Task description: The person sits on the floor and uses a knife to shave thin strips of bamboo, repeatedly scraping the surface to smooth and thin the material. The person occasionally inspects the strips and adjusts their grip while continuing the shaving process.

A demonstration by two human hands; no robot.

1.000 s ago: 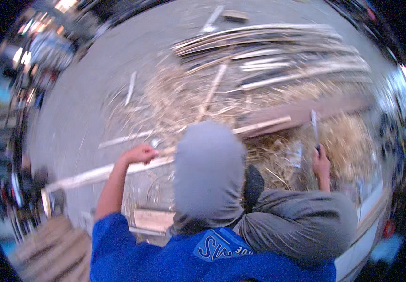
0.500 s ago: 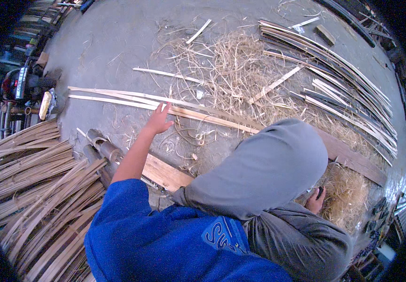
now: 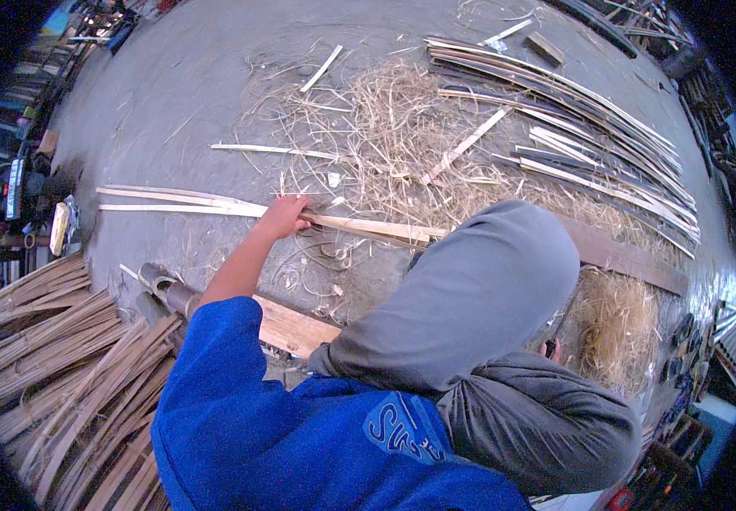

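Observation:
My left hand (image 3: 283,217) closes around several pale bamboo strips (image 3: 372,226) that lie across the floor in front of me. Their split ends fan out to the left, and their right ends pass behind my raised knee. My right hand (image 3: 554,351) is low on the right, mostly hidden by my legs. In it is a dark-handled tool (image 3: 549,347), its kind unclear. Beside that hand lies a heap of fine shavings (image 3: 611,328).
Curly shavings (image 3: 402,111) cover the floor ahead. A stack of long strips (image 3: 572,98) lies far right, a brown plank (image 3: 623,255) nearer. Bundled strips (image 3: 53,349), a bamboo pole (image 3: 172,294) and a wooden board (image 3: 296,328) are on the left.
My left hand, earlier with fingers spread over the strips, now grips them, and the strips are drawn closer together. My right hand is lower and more hidden behind my leg. The view has shifted.

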